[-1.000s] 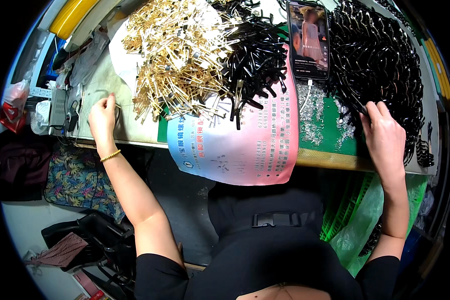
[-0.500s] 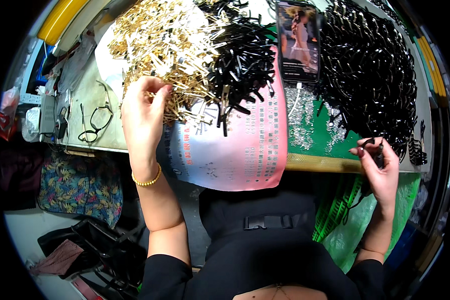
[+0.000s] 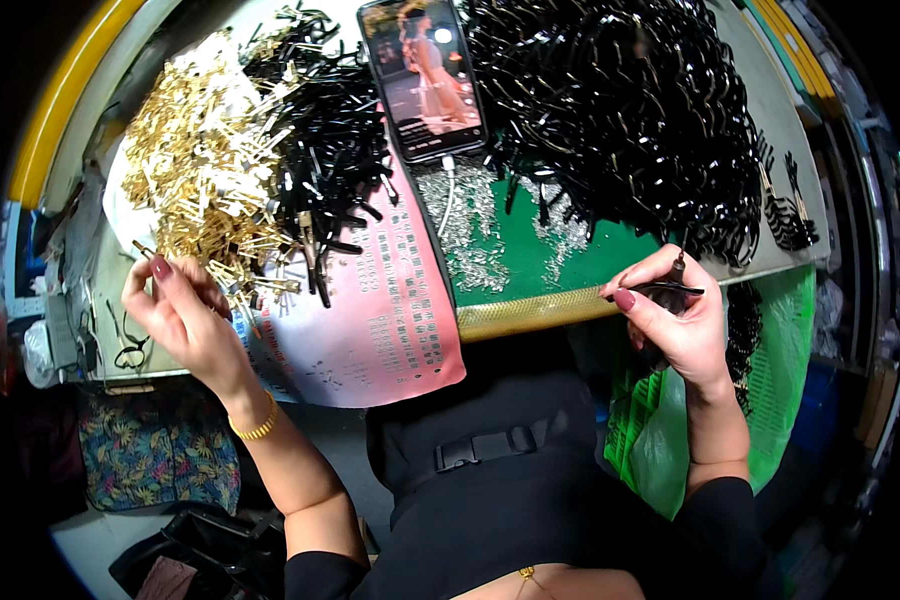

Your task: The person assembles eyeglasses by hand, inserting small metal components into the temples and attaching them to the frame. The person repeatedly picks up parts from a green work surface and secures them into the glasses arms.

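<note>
My left hand (image 3: 188, 318) is at the near left edge of a heap of gold metal pieces (image 3: 195, 150). Thumb and fingers pinch a small gold piece (image 3: 142, 248), partly hidden by the fingers. Over at the right, by the table's front edge, my right hand (image 3: 692, 335) is closed round a thin dark tool (image 3: 679, 262) like a screwdriver. Its thumb and finger also pinch a short black strip (image 3: 662, 288). A pile of slim black strips (image 3: 325, 130) lies against the gold heap. A larger mound of glossy curved black pieces (image 3: 610, 110) rises beyond my right hand.
A phone (image 3: 430, 90) with a picture on its screen stands between the black piles, a white cable (image 3: 448, 200) plugged in. Tiny silver parts (image 3: 470, 235) are scattered on a green mat (image 3: 610, 235). A pink-blue printed cloth (image 3: 410, 340) overhangs the edge. A green bag (image 3: 660, 430) hangs below.
The view has shifted to the right. My left hand has drawn back from the gold heap with a small gold piece. The right hand's black strip now shows clearly.
</note>
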`<state>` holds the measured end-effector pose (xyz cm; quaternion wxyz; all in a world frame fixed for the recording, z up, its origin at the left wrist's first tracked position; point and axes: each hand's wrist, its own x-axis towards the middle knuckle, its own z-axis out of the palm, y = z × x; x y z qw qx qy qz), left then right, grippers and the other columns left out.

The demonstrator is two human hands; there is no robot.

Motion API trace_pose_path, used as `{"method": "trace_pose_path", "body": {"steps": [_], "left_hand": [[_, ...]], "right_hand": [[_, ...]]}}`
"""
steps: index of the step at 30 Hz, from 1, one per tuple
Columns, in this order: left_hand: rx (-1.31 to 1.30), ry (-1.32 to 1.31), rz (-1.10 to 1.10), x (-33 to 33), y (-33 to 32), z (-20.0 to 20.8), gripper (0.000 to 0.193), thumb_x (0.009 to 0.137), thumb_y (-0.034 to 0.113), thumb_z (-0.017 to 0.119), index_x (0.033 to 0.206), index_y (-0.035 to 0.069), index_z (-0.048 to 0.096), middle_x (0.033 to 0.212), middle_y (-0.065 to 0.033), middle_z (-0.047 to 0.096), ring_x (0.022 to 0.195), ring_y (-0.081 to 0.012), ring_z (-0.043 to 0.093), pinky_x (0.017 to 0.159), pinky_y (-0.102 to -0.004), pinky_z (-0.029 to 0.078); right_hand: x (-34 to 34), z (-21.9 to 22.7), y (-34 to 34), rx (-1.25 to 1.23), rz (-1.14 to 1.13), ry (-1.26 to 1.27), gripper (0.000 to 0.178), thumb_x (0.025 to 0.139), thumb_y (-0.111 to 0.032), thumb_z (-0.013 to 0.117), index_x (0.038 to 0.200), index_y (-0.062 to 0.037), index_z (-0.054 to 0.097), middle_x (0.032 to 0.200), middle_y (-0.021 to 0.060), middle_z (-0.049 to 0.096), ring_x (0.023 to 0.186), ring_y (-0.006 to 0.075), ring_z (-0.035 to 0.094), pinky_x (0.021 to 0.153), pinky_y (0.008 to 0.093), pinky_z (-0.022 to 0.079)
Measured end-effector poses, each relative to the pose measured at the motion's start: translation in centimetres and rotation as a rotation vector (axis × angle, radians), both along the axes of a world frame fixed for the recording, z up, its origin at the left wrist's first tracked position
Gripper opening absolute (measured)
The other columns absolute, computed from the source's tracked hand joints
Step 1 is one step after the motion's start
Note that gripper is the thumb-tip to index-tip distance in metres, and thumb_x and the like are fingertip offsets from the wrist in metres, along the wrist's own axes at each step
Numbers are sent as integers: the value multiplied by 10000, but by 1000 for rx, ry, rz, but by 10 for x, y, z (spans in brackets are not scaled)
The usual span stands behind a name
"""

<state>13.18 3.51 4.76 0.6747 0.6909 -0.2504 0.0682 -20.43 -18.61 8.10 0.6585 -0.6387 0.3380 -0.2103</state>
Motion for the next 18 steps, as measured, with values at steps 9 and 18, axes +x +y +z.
{"method": "trace_pose_path", "body": {"steps": [9, 18], "left_hand": [[265, 345, -822, -168, -42, -9, 126, 997, 27, 628, 1104, -28, 666, 909, -102, 714, 709, -130, 649, 663, -248, 514], [277, 340, -825, -167, -36, -20, 129, 987, 12, 634, 1100, -44, 663, 943, -128, 730, 744, -165, 687, 697, -263, 529]], "right_hand": [[31, 7, 23, 259, 45, -96, 97, 964, -10, 650, 971, -26, 555, 966, 172, 728, 519, 66, 556, 478, 224, 483], [30, -3, 25, 343, 88, -53, 138, 970, -139, 712, 1021, -17, 674, 754, 9, 656, 530, 34, 549, 467, 187, 419]]}}
